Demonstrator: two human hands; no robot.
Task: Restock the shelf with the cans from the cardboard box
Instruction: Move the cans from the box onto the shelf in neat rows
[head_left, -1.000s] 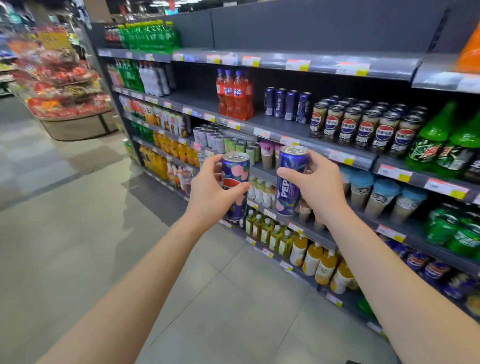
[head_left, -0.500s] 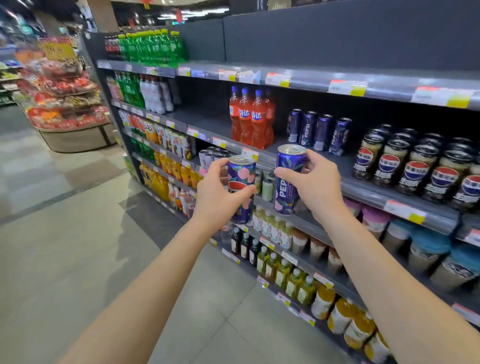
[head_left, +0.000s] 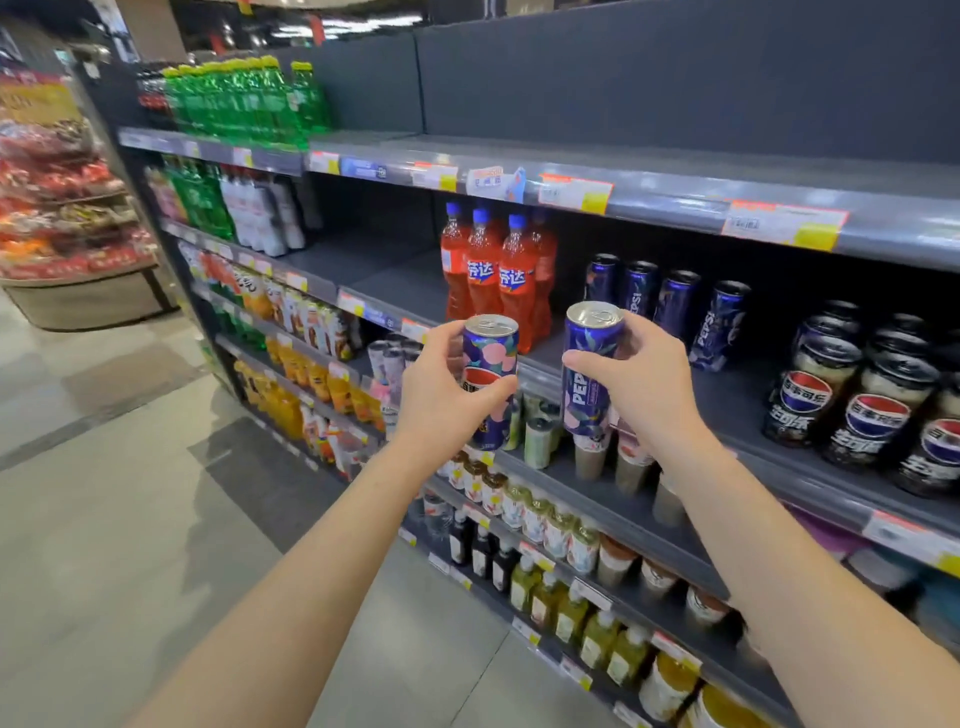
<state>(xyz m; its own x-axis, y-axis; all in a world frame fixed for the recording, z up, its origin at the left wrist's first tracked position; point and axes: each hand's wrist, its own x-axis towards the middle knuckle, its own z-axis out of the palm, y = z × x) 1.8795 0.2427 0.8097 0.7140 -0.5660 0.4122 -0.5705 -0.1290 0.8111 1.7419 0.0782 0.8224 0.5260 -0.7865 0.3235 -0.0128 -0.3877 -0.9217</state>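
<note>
Both bare arms reach out toward the dark grey metal shelf (head_left: 405, 283), each hand holding up a slim aluminium Pepsi can in front of its price-tag edge. The left hand (head_left: 441, 402) wraps the left can (head_left: 488, 382) around its lower half, thumb pressed across the front over the red-and-white logo, the other fingers curled behind it. That can is glossy blue with pink peach shapes and a plain silver lid with a pull tab. The right hand (head_left: 649, 387) grips the right can (head_left: 589, 369) from the side, fingers curled close together round the back and the thumb laid on the front; this can tilts slightly, white lettering running up its blue side. The two cans are near each other but apart. On the shelf just behind them stands a row of four matching blue cans (head_left: 670, 304), and left of that row a cluster of orange plastic soda bottles (head_left: 498, 275) with blue caps. The cardboard box is out of sight.
</note>
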